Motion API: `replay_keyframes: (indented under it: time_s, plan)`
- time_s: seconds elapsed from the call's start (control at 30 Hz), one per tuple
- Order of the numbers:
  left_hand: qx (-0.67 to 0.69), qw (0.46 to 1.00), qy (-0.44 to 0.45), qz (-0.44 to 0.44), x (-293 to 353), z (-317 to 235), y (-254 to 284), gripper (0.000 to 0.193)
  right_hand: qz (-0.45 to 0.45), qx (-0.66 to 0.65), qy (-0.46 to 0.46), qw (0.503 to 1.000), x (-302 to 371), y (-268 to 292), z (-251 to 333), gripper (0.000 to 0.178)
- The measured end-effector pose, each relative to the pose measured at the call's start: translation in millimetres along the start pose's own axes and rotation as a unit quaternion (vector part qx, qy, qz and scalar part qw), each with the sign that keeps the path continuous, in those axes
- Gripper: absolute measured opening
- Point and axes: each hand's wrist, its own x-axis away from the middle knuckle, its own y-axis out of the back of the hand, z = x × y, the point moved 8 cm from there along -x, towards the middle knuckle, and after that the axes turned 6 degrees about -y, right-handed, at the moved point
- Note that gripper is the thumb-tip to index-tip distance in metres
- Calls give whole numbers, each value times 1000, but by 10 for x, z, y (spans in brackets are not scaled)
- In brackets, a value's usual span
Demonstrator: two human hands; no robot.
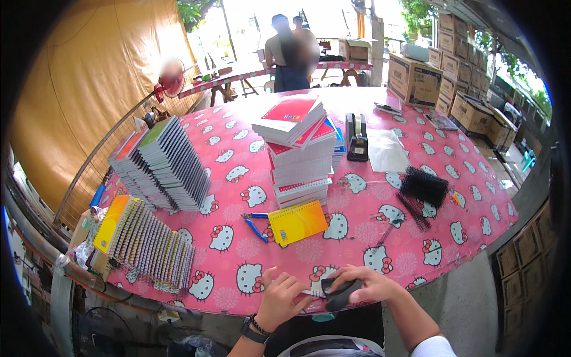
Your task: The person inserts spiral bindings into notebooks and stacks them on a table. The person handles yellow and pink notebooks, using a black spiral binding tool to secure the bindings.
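At the near edge of the pink, cat-patterned table (229,259), a two-handed hold.
The right hand (370,284) curls its grip over a dark, rounded object (340,298); the left hand (284,298) pinches a slim, pale strip (313,293) against it. Beyond lie a yellow spiral-bound notebook (298,222) and a tall stack of red-and-white notebooks (302,166); far right, brown cardboard boxes (413,80) stand piled, their contents hidden.

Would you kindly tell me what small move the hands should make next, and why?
I would probably draw the dark item slightly farther in over the table. The right hand holds it close to the near edge, with the slim pale item in the left hand at its left side, while open space lies before the yellow notebook.
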Motion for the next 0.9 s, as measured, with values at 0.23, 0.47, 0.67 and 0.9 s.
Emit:
replay_keyframes:
  time_s: [0.23, 0.47, 0.67, 0.9]
  plan:
    - [70, 975, 97, -189, 211, 226, 96, 78, 23, -50, -6, 998, -111, -3, 11, 46]
    - [432, 868, 206, -130, 520, 536, -541, 49, -2, -34, 11, 999, -211, 37, 33, 43]
    - [491, 848, 155, -123, 416, 579, -556, 27, 5, -132, 44, 990, -197, 188, -27, 42]
    - [447, 874, 181, -62, 440, 601, -703, 24, 42, -140, -8, 989, -190, 32, -204, 48]
